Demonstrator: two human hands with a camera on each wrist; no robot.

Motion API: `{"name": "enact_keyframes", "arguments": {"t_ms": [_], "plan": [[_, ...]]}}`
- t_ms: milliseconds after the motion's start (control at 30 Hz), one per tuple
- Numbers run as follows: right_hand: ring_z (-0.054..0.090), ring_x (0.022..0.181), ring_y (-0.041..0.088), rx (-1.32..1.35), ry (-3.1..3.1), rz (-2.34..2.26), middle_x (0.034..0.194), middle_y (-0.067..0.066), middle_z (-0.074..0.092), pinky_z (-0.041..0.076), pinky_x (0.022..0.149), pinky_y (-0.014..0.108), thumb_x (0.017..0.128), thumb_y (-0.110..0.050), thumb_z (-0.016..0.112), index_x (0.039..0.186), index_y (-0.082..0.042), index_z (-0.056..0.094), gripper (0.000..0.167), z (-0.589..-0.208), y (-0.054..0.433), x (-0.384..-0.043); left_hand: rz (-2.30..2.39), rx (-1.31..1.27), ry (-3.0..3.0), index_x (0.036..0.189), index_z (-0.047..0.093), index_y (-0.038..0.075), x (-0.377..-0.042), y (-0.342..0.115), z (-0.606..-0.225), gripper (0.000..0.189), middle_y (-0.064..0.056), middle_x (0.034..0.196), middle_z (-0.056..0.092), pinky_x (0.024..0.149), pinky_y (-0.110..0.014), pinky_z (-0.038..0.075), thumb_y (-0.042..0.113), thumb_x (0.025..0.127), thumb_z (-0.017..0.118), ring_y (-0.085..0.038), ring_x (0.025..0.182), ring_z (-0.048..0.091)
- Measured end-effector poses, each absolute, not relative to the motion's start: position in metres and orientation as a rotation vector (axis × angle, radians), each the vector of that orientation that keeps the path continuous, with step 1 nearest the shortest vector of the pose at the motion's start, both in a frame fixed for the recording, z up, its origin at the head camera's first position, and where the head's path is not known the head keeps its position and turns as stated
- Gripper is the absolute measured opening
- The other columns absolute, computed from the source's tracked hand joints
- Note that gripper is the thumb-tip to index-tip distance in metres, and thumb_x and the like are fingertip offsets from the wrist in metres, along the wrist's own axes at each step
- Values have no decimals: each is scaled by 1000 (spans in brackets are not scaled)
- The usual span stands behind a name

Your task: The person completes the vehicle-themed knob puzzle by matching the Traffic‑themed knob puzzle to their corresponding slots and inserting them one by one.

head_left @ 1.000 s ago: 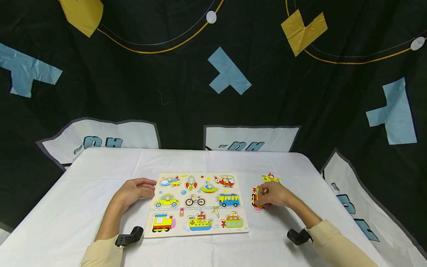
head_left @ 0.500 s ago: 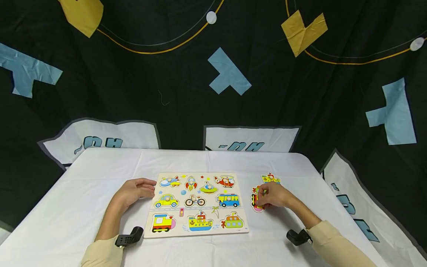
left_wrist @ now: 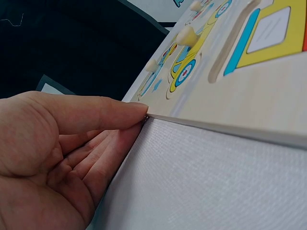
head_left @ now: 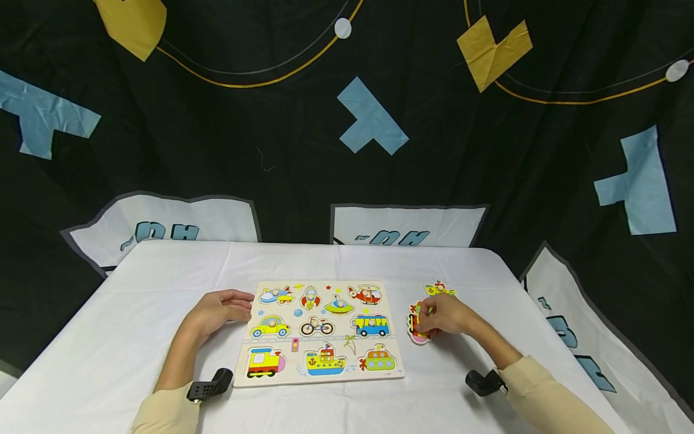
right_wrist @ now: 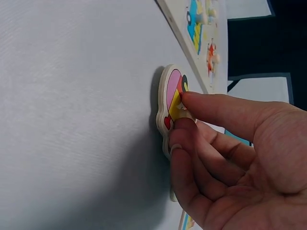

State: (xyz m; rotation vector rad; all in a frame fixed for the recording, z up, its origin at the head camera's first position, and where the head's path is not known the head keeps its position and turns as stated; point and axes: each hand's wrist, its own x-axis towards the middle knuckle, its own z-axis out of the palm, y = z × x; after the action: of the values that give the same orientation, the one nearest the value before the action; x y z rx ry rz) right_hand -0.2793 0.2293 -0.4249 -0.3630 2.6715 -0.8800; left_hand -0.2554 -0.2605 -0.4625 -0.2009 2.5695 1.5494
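Observation:
A wooden peg puzzle board (head_left: 331,334) with vehicle pictures lies on the table. My left hand (head_left: 217,313) touches its left edge, with fairly straight fingers; in the left wrist view the thumb (left_wrist: 110,112) meets the board's edge. To the right of the board, my right hand (head_left: 447,315) pinches the knob of a train puzzle piece (right_wrist: 173,91). That piece is pink, yellow and red, and the fingers cover part of it. Just beyond this hand lies a ship puzzle piece (head_left: 440,289). Another piece with a red propeller (head_left: 416,308) is mostly hidden by the hand.
Knobbed pieces such as a car (head_left: 271,326) and a bus (head_left: 371,325) sit in the board's upper rows. Its front row has train, ship and submarine (head_left: 378,359) pictures without knobs. A white cloth covers the table (head_left: 303,262); behind hangs a black curtain (head_left: 293,157).
The train piece under my right hand has shifted very slightly left. My left hand and the board have stayed in place.

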Motion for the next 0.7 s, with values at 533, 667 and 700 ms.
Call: {"name": "enact_keyframes", "arguments": {"t_ms": [533,667,700], "plan": [[57,61,13,-436,2656,-850,67,-2,64,46,57,25,77,-13,83,79,-9,67,17,-411,202,-289,1543,-223,2578,131,63,-1,-255,-260,-463,53,-11,109,76,92,-41,49,10,81,78,-16,95,70],[56,62,12,-452,2653,-848,67,-2,63,47,58,26,76,-12,84,80,-9,67,17,-408,190,-291,1547,-220,2576,131,63,-1,-255,-260,-463,53,-12,109,76,93,-42,49,10,81,78,-16,96,70],[56,61,12,-449,2652,-850,67,-2,63,46,58,26,76,-12,84,80,-9,68,17,-407,187,-292,1548,-219,2576,131,63,-1,-255,-260,-464,53,-12,109,76,93,-42,49,10,81,78,-16,96,70]]}}
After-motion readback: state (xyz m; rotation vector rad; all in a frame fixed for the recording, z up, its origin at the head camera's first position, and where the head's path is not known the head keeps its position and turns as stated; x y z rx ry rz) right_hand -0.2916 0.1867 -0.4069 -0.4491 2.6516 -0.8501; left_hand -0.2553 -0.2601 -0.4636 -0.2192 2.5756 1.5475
